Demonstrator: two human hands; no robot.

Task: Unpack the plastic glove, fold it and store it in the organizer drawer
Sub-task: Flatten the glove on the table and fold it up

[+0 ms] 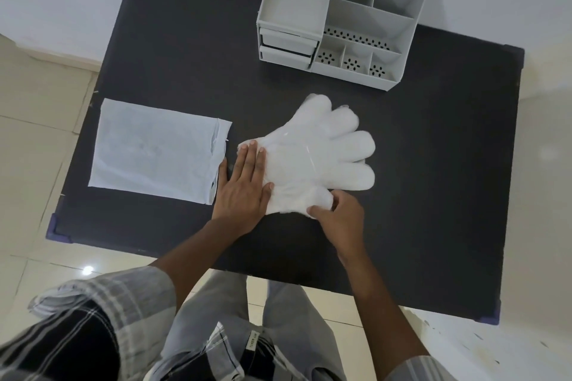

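Glove [322, 151] lies spread at frame centre on the tabletop [433, 195]; left hand [244, 185] presses flat, grip apart, right hand [337, 213] grip pinched on its cuff; organizer [337, 18] upper centre

White glove [322, 151], blk table [402, 164], grey organizer [368, 18].

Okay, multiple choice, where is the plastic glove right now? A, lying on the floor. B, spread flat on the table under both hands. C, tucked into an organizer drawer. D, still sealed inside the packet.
B: the plastic glove lies spread on the dark table, the left hand pressing its cuff flat and the right hand pinching its near edge, apart from the packet.
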